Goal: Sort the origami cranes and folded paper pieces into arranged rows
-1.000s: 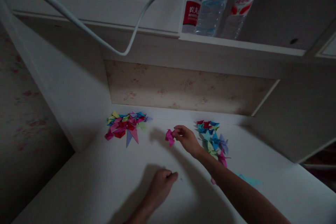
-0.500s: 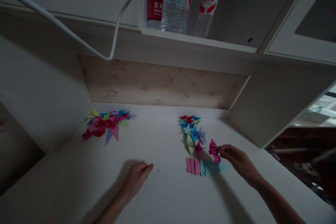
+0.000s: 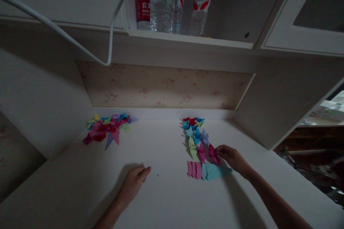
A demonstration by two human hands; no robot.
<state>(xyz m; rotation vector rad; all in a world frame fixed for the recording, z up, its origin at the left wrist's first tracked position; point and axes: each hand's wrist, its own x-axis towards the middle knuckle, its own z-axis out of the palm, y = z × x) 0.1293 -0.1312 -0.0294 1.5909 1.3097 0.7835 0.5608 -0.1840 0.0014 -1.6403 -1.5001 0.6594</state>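
Observation:
My right hand [image 3: 231, 157] pinches a pink folded paper piece [image 3: 212, 151] and holds it low at the right edge of a row of coloured folded paper pieces [image 3: 195, 134] on the white desk [image 3: 166, 200]. Just in front of it lie a pink pleated paper [image 3: 194, 169] and a light blue paper sheet [image 3: 213, 171]. My left hand [image 3: 133, 182] rests on the desk with its fingers curled loosely and nothing in them. A second pile of coloured folded paper pieces [image 3: 107, 128] lies far left near the back wall.
A shelf above holds several water bottles [image 3: 162, 1]. A white cable [image 3: 67, 35] hangs across the upper left. Side panels close the desk nook on the left and right. Cluttered items [image 3: 317, 150] show beyond the right panel.
My right hand carried the pink folded piece from the middle of the desk to the right-hand row and lowered it there. The view swung right. My left hand stayed put.

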